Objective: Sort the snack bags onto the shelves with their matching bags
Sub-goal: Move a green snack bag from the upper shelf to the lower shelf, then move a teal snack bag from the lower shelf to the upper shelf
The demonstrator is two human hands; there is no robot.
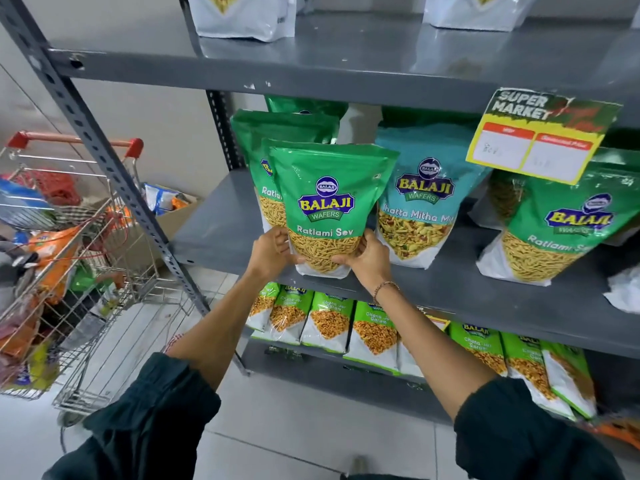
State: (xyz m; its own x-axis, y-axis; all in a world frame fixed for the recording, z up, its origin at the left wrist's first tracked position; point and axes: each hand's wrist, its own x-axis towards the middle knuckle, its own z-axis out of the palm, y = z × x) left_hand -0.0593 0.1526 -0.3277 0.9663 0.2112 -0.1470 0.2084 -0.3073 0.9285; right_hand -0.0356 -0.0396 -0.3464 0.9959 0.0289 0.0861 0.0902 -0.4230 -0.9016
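A green Ratlami Sev bag (327,202) stands upright at the front of the middle shelf (214,244). My left hand (272,252) grips its lower left side and my right hand (367,256) grips its lower right side. Behind it stand more green Ratlami Sev bags (277,133). A teal Khatta Mitha Mix bag (422,202) stands just to its right. Further right is another green Ratlami Sev bag (554,230).
A shopping cart (69,258) full of mixed snack bags stands at the left, with a cardboard box (173,213) behind it. Chana Jor Garam bags (374,330) line the lower shelf. White bags (242,15) sit on the top shelf. A yellow price tag (533,147) hangs at right.
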